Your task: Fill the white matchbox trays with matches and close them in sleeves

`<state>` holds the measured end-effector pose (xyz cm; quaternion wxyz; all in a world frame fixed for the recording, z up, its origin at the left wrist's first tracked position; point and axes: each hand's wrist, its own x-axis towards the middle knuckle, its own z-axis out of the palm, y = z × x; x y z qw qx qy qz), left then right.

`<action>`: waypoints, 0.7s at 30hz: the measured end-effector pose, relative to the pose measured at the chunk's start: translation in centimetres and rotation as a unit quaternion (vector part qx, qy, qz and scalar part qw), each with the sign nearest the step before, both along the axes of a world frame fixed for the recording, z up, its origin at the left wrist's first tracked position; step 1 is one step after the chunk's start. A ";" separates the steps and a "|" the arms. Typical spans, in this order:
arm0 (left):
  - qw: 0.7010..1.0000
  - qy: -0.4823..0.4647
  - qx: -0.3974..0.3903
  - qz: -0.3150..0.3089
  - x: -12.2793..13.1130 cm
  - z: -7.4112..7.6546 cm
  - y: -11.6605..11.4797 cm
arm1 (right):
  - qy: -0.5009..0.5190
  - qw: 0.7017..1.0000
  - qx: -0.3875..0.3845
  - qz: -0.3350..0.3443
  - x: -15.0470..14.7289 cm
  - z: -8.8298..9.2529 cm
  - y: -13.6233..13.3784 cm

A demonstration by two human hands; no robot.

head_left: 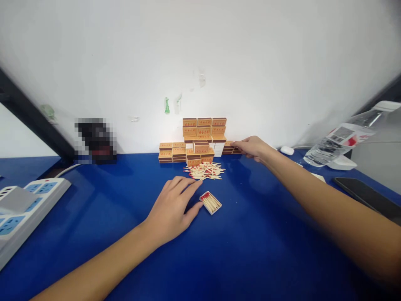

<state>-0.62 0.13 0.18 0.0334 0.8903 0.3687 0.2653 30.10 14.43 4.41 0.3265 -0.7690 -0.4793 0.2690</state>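
Observation:
My left hand (173,207) lies flat on the blue table (250,251), fingers stretched out, thumb beside a small open matchbox tray (211,202) filled with red-tipped matches. Just beyond it lies a loose heap of matches (205,170). My right hand (253,147) reaches to the back, its fingers closed on a matchbox (230,146) at the right end of a stack of orange matchboxes (200,140) piled against the white wall.
A white power strip (21,211) with blue sockets sits at the left edge. A tilted plastic water bottle (343,140), a white earbud case (287,150) and a dark phone (366,194) lie at the right. A blurred dark object (95,140) stands at the back left.

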 end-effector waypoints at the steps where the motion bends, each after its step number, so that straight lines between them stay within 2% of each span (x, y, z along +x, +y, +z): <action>1: 1.000 -0.005 0.004 0.012 0.0 0.1 0.0 | 0.008 1.000 0.006 -0.003 0.2 -0.1 0.0; 5: 0.999 -0.037 0.022 0.033 0.0 0.3 -0.1 | 0.033 0.997 0.069 -0.018 1.2 0.4 -2.3; 7: 0.998 -0.053 0.025 0.031 0.0 0.5 -0.2 | 0.048 0.993 0.109 0.014 1.0 1.0 -4.7; 9: 0.997 -0.069 0.027 0.024 0.0 0.7 -0.3 | 0.085 0.979 0.135 0.127 -0.2 1.5 -7.4; 11: 0.996 -0.080 0.036 0.012 0.1 0.9 -0.4 | 0.109 0.954 0.094 0.265 -2.0 1.6 -9.9; 13: 0.995 -0.086 0.050 -0.003 0.1 1.1 -0.4 | 0.112 0.913 0.063 0.387 -4.1 1.3 -11.7; 15: 0.994 -0.090 0.063 -0.014 0.1 1.1 -0.4 | 0.112 0.881 0.063 0.456 -5.7 0.8 -12.7; 18: 0.994 -0.089 0.054 -0.023 0.1 1.1 -0.1 | 0.124 0.867 0.066 0.478 -6.6 -0.1 -13.1; 21: 0.996 -0.083 0.033 -0.026 0.0 1.1 0.2 | 0.125 0.879 0.068 0.455 -6.2 -0.9 -12.9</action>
